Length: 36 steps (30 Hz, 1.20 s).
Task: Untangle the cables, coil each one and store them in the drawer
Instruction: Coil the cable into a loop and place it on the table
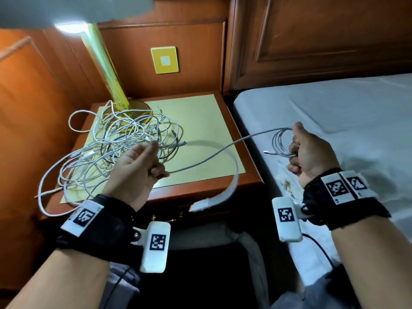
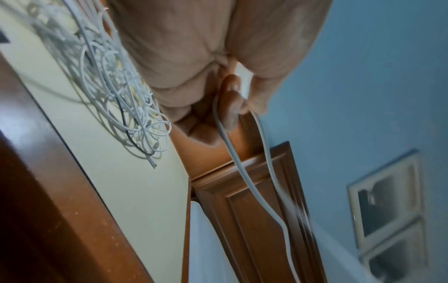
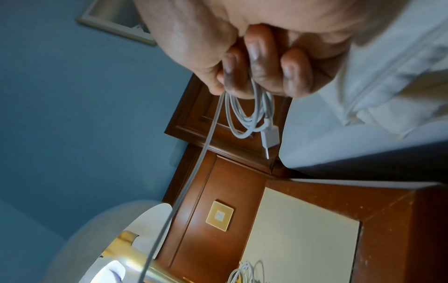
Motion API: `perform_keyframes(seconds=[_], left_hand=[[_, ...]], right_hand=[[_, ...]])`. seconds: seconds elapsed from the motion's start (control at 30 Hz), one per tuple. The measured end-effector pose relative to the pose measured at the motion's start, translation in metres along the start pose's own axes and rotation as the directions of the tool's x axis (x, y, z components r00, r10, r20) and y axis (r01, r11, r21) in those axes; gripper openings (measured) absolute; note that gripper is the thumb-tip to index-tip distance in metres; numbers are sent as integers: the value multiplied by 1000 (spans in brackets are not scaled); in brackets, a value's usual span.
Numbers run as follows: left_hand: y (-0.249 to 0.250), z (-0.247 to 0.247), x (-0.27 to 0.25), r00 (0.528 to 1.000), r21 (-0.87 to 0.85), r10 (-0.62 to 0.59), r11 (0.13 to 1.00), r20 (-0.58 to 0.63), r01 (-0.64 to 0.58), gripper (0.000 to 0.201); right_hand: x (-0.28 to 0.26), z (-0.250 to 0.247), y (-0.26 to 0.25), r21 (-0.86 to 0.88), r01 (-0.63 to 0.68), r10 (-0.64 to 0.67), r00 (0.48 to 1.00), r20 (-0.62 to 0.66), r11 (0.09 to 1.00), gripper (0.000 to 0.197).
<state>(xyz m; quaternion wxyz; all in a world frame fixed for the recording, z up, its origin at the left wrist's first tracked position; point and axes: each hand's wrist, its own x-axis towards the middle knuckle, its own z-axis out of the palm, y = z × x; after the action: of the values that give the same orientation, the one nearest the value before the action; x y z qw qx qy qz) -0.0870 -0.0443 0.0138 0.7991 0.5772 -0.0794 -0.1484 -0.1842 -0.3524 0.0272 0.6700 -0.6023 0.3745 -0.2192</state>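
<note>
Right hand (image 1: pixel 312 152) is clenched around a small coil (image 1: pixel 283 142) of one white cable, held over the near-left edge of the bed (image 1: pixel 334 112); the right wrist view shows several loops and one plug (image 3: pixel 270 137) hanging below the curled fingers (image 3: pixel 257 57). The free run of that cable (image 1: pixel 214 159) stretches left from the coil to the left hand (image 1: pixel 136 168), long axis roughly left-right and sloping down toward the left. Left hand fingers are curled, pinching the cable, with the rest sweeping in a blurred arc to its loose plug (image 1: pixel 200 206) near the nightstand's front edge. The left hand is the nearer one to the slack, so the next wrap likely means bringing that run right toward the coil. The remaining tangle (image 1: pixel 124 139) of mostly white cables, one dark, lies on the nightstand top (image 1: pixel 200 121), left of centre, against the lamp base (image 1: pixel 133 108), just far of the left hand. Drawer: not clearly visible, cannot tell whether it is open or what it holds.
</note>
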Motion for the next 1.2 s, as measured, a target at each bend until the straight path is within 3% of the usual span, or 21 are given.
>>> perform_keyframes(seconds=[0.1,0.2,0.4,0.53,0.63,0.7,0.77,0.8,0.87,0.97,1.03,1.07,1.13,1.2], left_hand=[[-2,-3,4,987,-87,-42,996,-156,28,19],[-4,5,0,981,-42,-15,999,-196,7,23],[-11,28,-13,989,330,146,934,4,-139,25],[-14,36,-21,963,383,220,885,158,-265,27],[-12,38,-25,902,412,359,804,239,-429,36],[-7,40,-28,810,499,506,641,297,-584,24],[0,43,-32,735,590,615,491,286,-640,20],[3,45,-35,721,618,642,463,262,-636,20],[8,47,-40,727,606,645,487,236,-629,22],[8,48,-41,810,497,540,650,229,-575,38],[7,45,-38,910,498,335,761,245,-414,45],[6,42,-37,948,570,184,763,260,-305,46],[2,36,-36,963,790,-109,598,247,-135,50],[1,30,-35,969,934,-198,351,148,-71,52]], right_hand=[[-1,2,1,-9,29,-29,999,-24,1000,43],[-8,9,2,-57,80,-77,996,50,995,48],[-25,25,5,-62,152,-121,930,348,986,54],[-38,36,9,-52,163,-123,886,447,985,50],[-38,37,11,-20,86,-69,901,429,996,48],[-37,35,11,8,24,-25,904,428,1000,46],[-36,35,10,21,-14,3,896,445,1000,48],[-36,35,10,20,-19,8,892,451,1000,49],[-37,35,9,17,-16,7,892,452,1000,50],[-36,34,8,10,2,-6,900,435,1000,50],[-35,33,7,-5,18,-14,908,418,1000,50],[-35,32,7,-15,28,-19,909,417,1000,50],[-36,33,7,-30,51,-33,895,444,998,48],[-38,34,8,-40,63,-35,873,486,997,45]])
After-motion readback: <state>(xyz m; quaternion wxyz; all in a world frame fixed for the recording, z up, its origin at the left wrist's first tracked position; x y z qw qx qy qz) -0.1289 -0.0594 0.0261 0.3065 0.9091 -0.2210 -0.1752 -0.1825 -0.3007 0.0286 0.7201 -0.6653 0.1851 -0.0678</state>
